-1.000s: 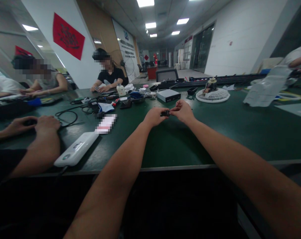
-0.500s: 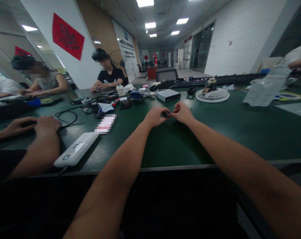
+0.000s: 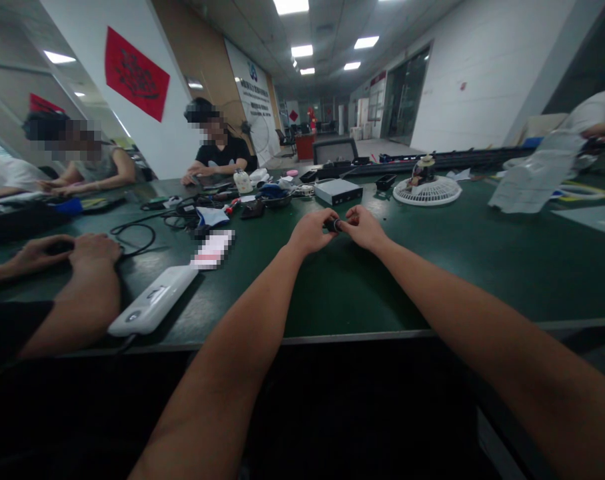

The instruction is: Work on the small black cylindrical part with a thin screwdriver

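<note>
Above the middle of the green workbench (image 3: 362, 293), my left hand (image 3: 310, 233) and my right hand (image 3: 365, 228) meet. Pinched between their fingertips is a small black part (image 3: 333, 225), mostly hidden by my fingers, so its exact kind cannot be told. Both hands hold it just above the bench top. A white power bank (image 3: 152, 300) lies on the bench to the left of my left forearm.
Black cables (image 3: 132, 233) and small electronics lie at left. A silver box (image 3: 337, 191), white fan (image 3: 426, 190) and plastic bag (image 3: 532, 180) lie ahead and right. A co-worker's hands (image 3: 67, 250) rest at left; other people sit along the bench.
My fingers have shifted slightly around the small black part. Both hands stay in nearly the same place, and the view has tilted a little.
</note>
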{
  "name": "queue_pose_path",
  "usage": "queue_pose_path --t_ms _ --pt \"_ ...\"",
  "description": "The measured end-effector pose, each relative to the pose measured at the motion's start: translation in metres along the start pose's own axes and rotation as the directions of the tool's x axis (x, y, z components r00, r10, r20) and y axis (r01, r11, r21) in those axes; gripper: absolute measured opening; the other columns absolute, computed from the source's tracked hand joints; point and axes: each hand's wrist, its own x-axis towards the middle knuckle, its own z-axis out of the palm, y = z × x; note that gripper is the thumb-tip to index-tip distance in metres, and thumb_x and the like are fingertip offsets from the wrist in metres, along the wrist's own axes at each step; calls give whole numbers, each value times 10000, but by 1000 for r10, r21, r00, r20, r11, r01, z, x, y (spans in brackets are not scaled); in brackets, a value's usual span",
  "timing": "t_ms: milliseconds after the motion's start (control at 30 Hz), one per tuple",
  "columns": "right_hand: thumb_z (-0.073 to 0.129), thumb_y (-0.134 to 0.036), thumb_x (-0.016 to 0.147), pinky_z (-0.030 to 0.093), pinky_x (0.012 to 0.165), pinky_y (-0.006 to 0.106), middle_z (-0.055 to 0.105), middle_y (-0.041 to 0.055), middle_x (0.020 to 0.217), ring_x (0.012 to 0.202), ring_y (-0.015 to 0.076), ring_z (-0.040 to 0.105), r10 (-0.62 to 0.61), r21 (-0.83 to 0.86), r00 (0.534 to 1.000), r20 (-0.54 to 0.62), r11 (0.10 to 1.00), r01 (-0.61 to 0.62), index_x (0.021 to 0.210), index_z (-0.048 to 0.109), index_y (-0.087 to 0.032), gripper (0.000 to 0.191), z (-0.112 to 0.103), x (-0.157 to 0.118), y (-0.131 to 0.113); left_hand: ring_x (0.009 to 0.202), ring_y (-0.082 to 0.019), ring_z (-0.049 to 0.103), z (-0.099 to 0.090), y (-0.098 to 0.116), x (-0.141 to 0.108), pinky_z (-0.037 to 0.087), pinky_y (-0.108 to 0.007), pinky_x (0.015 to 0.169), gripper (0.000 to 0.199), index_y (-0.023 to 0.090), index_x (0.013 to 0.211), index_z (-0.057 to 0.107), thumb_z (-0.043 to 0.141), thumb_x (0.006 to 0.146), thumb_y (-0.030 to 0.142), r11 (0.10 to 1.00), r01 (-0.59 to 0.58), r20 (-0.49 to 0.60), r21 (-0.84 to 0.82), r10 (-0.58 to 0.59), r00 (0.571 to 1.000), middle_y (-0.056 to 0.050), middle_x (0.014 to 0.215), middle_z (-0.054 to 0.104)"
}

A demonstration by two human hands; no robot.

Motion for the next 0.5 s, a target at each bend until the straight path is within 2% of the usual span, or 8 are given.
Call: queue_pose_path --t_ms 133,233,367,500 --pt "656 -320 866 474 747 363 677 13 821 787 208 646 -58 59 998 -18 997 59 967 534 -236 180 2 2 1 937 -213 686 0 2 1 530 -348 853 327 207 1110 663 726 791 180 999 7 -13 38 -6 1000 -63 1035 749" --pt "571 -392 951 493 733 360 719 40 848 801 213 678 -60 169 998 -36 984 65 1017 535 -242 168 3 3 1 958 -221 679 0 0 -1 521 -352 862 313 214 1106 658 727 801 195 995 51 -39 89 -48 998 -65 1054 743" --pt "496 -644 972 484 617 334 705 41 743 627 190 639 -25 334 998 -63 942 45 1084 577 -247 420 -1 3 -5 963 -239 671 -1 -4 -3 511 -371 875 288 221 1085 659 735 808 220 971 175 -63 166 -166 984 -69 1050 737" --pt "438 -795 921 431 524 325 612 45 632 519 165 543 23 410 993 -115 912 26 1015 701 -199 658 -6 2 -14 959 -247 664 -1 -5 -5 510 -370 854 276 228 1085 666 734 821 270 933 283 -99 223 -267 959 -81 1081 720"
